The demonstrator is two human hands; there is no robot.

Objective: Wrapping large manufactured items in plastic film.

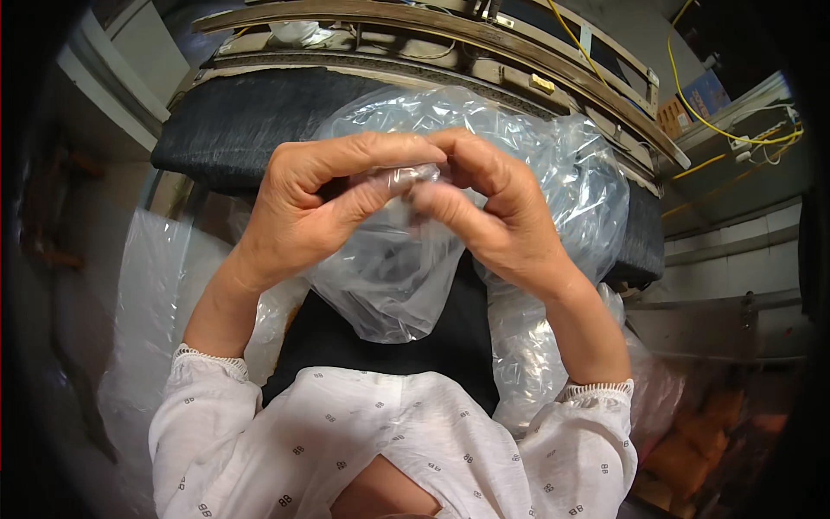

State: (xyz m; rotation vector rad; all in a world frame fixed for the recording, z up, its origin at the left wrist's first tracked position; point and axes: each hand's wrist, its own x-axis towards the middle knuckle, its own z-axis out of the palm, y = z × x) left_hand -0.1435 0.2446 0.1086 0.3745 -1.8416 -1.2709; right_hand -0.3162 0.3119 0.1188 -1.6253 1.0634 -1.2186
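A clear plastic bag (393, 259) hangs bunched beneath my hands and reaches down toward my lap. My left hand (324, 186) pinches a gathered bit of the film between its thumb and fingers. From the other side my right hand (484, 190) closes on the same gathered bit, its thumb slightly smeared by motion. The fingertips of both hands meet there. Behind them, more shiny clear plastic film (571, 182) lies heaped over a black cloth-covered surface (233, 125).
A wooden rail (389, 16) runs across the far side. A yellow cord (683, 95) hangs at the right, near a blue box (705, 91). Clear plastic sheeting (143, 303) drapes down at the left, and more film (523, 355) lies at my right.
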